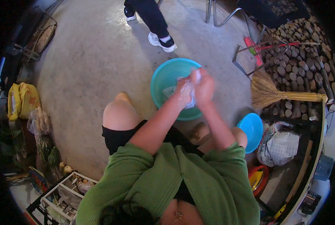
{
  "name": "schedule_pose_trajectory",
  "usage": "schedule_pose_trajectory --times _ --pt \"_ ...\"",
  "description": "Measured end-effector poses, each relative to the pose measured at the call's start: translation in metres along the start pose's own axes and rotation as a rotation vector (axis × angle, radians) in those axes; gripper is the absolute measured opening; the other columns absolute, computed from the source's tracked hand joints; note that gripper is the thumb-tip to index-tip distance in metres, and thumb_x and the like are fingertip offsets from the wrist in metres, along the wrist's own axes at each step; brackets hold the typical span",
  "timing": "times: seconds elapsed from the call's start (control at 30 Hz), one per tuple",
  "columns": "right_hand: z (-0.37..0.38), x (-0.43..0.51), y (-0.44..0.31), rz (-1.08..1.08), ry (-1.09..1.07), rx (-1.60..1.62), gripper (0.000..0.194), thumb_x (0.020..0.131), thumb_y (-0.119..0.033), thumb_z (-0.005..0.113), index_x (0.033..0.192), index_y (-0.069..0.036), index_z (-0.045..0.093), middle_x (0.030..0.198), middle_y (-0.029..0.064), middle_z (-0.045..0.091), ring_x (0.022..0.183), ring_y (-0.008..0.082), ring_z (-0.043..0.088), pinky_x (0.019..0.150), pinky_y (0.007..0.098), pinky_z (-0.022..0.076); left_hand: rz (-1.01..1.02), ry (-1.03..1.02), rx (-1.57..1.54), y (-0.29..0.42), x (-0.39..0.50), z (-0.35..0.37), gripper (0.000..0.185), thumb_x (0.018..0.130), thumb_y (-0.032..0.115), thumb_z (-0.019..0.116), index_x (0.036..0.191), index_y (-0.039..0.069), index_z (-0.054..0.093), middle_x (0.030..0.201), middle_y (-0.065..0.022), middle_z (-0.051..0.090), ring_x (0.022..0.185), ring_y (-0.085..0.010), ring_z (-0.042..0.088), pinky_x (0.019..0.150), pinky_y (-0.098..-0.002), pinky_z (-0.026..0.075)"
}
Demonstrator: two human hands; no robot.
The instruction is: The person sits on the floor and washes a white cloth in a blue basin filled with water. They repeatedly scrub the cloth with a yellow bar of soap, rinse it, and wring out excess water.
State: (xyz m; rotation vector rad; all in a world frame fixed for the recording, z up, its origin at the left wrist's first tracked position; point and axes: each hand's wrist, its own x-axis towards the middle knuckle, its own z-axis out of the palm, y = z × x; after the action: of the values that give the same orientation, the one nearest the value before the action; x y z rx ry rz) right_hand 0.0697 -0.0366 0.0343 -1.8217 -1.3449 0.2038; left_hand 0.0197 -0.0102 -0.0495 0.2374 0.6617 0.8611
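A turquoise plastic basin (166, 73) stands on the floor before my knees. Over it, both hands are close together on a wet, whitish cloth (190, 103). My left hand (184, 90) grips the cloth from the left side, with pale suds on its skin. Pressed against it, my right hand (203, 85) is closed on the same cloth and blurred. Part of the cloth hangs below my fingers, and a pale piece of fabric (168, 91) shows inside the basin. My hands and forearms hide much of the basin's right side.
A person's shoe (162, 42) is just beyond the basin. At right are a smaller blue basin (251, 133), a straw broom (268, 91), a dustpan (244, 60) and stacked cut logs (293, 67). At left are a yellow bag (27, 98) and a white rack (61, 194).
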Motion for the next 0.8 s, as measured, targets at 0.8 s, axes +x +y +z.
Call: schedule_pose_trajectory --times 0.8 --pt "-0.023 0.008 0.094 0.429 -0.369 0.78 0.033 0.094 -0.028 0.063 0.113 -0.003 0.056 0.1 0.0019 0.059 0.089 0.0124 0.055 0.079 0.0285 0.0464 -0.124 -0.325 0.41 0.075 -0.028 0.026 0.041 0.09 0.029 0.068 0.122 0.004 0.06 0.114 -0.0095 0.066 0.102 -0.0229 0.065 0.088 -0.0372 0.052"
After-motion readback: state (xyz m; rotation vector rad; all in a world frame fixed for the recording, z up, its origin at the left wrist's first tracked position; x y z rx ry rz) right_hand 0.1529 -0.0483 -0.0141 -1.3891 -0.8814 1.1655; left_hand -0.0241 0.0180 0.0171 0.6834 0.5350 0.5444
